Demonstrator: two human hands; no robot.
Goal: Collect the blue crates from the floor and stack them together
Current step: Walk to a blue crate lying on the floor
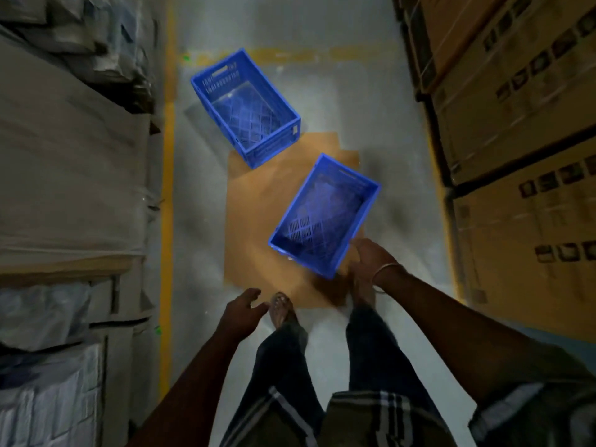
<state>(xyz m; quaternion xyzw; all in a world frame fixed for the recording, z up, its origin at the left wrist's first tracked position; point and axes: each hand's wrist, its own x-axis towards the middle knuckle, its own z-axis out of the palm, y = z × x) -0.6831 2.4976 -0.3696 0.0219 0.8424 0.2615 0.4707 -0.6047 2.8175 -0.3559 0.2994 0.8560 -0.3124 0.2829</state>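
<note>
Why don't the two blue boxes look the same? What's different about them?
The near crate is touched at its corner by the right hand; no hand touches the far crate. The near crate lies wholly over the brown cardboard sheet; the far crate is mostly on bare grey floor. They slant opposite ways. Both are blue, empty, open-topped, with slotted sides.
</note>
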